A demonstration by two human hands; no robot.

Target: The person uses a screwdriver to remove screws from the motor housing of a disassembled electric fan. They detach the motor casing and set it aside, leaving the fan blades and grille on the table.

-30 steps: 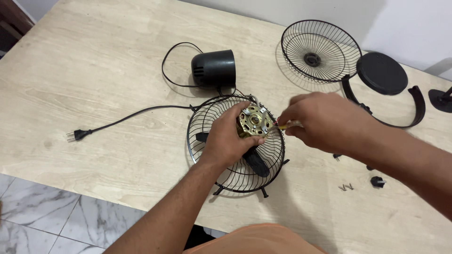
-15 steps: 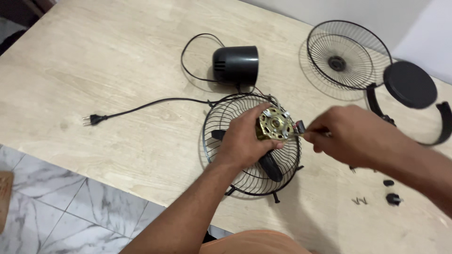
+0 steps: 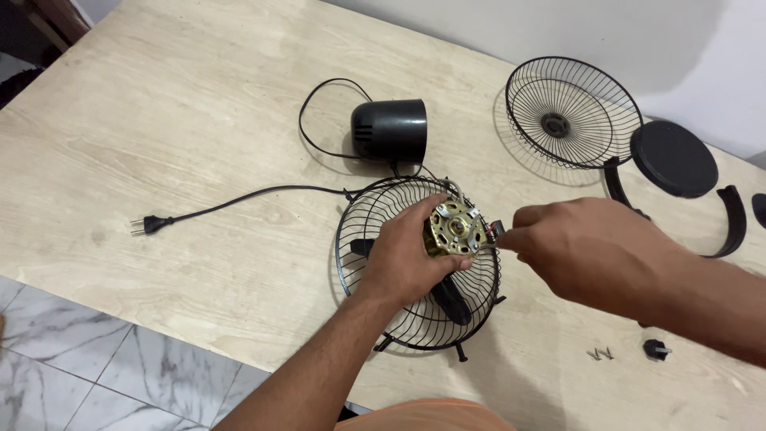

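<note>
A home: pale wooden table (image 3: 159,144), marble floor tiles (image 3: 96,375), plain wall (image 3: 638,40).

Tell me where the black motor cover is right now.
In the head view the black motor cover lies on its side on the wooden table, just beyond the wire fan guard that the left hand works over, its cord looping to its left.

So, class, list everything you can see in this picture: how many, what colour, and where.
motor: 1, brass and silver, over the near grille
near grille: 1, black, table centre
far grille: 1, black, upper right
motor cover: 1, black, behind the near grille
plug: 1, black, cord end, left
stand: 1, black, right
knob: 1, black, lower right
screws: small cluster, silver, beside the knob
table: 1, pale wood
left hand: grips the motor
right hand: fingertips at the motor's right edge
</note>
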